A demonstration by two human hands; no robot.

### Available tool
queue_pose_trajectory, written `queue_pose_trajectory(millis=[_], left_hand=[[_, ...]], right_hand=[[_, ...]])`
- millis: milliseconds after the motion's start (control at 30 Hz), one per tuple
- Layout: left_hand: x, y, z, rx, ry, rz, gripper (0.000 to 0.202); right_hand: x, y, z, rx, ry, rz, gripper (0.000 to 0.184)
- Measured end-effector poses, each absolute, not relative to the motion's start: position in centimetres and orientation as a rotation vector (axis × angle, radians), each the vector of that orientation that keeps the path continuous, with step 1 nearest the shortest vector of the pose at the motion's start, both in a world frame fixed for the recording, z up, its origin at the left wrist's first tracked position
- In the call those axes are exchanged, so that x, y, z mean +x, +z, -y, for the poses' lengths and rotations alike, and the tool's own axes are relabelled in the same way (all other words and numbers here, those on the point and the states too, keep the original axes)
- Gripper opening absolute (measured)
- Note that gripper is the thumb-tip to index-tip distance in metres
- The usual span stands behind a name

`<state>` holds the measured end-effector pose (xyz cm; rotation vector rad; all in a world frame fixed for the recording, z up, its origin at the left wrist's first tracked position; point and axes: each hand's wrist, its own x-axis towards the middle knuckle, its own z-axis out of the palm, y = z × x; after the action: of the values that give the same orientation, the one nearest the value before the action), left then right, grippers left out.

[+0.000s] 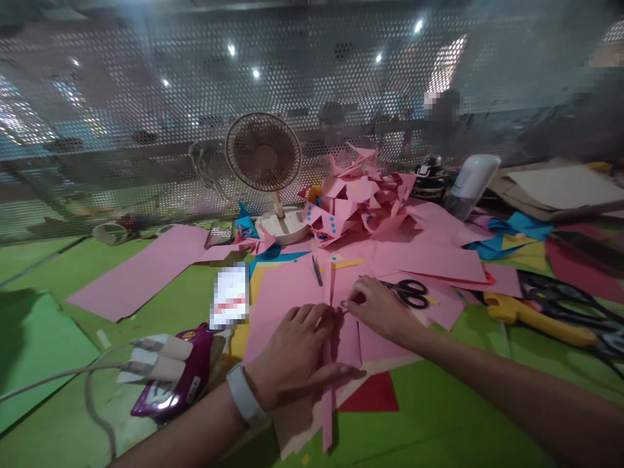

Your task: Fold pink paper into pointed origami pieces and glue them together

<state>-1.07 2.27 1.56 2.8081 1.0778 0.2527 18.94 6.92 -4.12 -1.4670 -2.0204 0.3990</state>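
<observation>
My left hand (299,351) lies over pink paper, thumb spread away from the fingers, pressing on a narrow folded pink strip (327,416) that runs toward me. Just to its right, my right hand (374,307) has its thumb and fingertips closed in a pinch at the edge of the pink paper sheet (280,292). Beyond the hands lies a small dark slim tool (317,270). Black-handled scissors (412,294) rest beside my right hand, their blades partly hidden. A corner of red paper (373,395) shows below the pink sheets.
A small fan (264,153) stands behind, beside a heap of folded pink paper pieces (358,195). At left are a purple power strip (195,364) with plugs and green paper (43,351). A yellow-handled tool (541,318), large scissors (560,292) and a white-capped bottle (472,182) stand or lie right.
</observation>
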Motion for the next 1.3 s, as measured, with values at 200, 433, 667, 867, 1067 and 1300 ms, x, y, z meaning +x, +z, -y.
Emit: queue_pose_trajectory(millis=[200, 433, 667, 867, 1067, 1300], left_hand=[[-0.9, 1.2, -2.4, 2.811, 0.263, -1.085, 0.068], [-0.7, 1.1, -2.4, 2.846, 0.255, -1.103, 0.069], [-0.7, 0.9, -2.3, 2.854, 0.257, -1.116, 0.067], [-0.7, 0.8, -2.3, 2.850, 0.320, -1.097, 0.066], [-0.8, 0.8, -2.2, 2.870, 0.311, -1.086, 0.068], [-0.9, 0.6, -2.2, 2.912, 0.339, -1.074, 0.070]], right_hand=[[19.0, -4.1, -7.0, -1.472, 0.398, 2.027, 0.016], [19.2, -4.5, -7.5, -1.444, 0.466, 1.977, 0.005], [19.2, -4.1, -7.1, -1.428, 0.488, 1.999, 0.013], [19.4, -4.5, -7.7, -1.351, 0.545, 2.029, 0.008], [19.7, -4.3, -8.4, -1.288, 0.805, 1.952, 0.012], [19.9, -2.4, -8.6, -1.367, 1.120, 1.957, 0.039]])
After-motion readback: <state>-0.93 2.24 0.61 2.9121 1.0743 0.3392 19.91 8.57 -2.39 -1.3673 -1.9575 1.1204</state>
